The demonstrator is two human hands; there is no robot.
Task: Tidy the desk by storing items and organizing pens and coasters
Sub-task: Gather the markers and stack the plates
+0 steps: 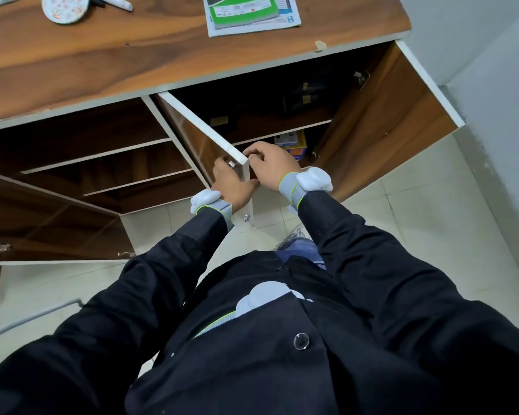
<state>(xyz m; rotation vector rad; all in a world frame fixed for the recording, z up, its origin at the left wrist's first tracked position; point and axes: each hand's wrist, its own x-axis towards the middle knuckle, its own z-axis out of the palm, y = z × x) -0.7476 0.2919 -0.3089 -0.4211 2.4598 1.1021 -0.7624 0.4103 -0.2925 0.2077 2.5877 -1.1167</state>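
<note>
Seen from the head camera, both hands meet at the free edge of an open cabinet door under the wooden bench. The left hand has its fingers curled round the door's metal knob; the right hand pinches the door's top corner. On the bench lie a round floral coaster, touching a pen, and well apart to the right a green booklet.
</note>
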